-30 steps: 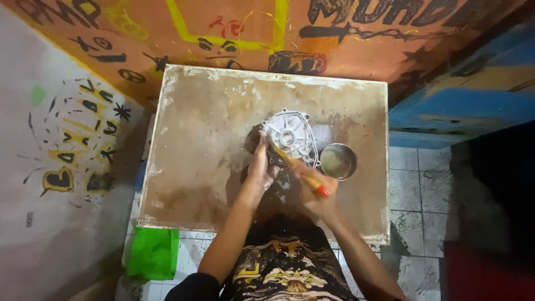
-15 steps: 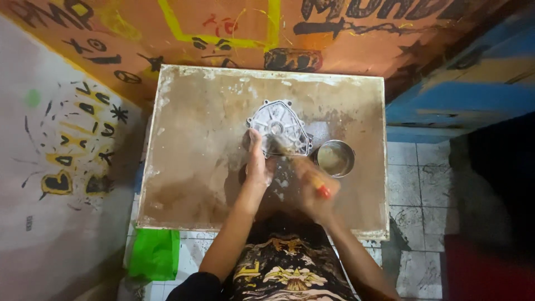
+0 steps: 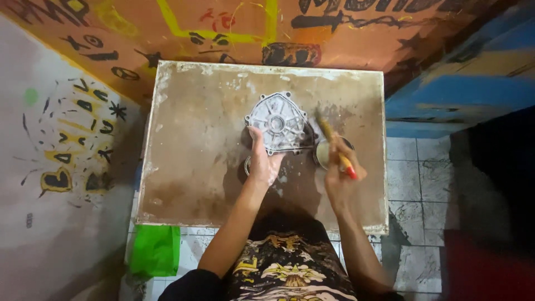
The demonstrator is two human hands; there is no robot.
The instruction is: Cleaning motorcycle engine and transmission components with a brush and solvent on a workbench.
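Observation:
A round grey metal engine cover (image 3: 277, 122) with ribs lies on the worn brown tabletop (image 3: 195, 150). My left hand (image 3: 261, 163) grips its near edge and holds it steady. My right hand (image 3: 340, 170) holds a paintbrush (image 3: 334, 146) with a yellow shaft and red end, its bristle end pointing up beside the cover's right side. A small round metal bowl (image 3: 322, 151) sits under the right hand, partly hidden by it.
The table stands against an orange wall (image 3: 234, 28) covered in painted markings. A green bag (image 3: 156, 249) hangs at the table's near left corner. A blue panel (image 3: 462, 95) is at the right, with grey floor tiles (image 3: 412, 167) below it.
The brush has lifted off the cover and swung right, over the bowl. My left hand stays on the cover's near edge.

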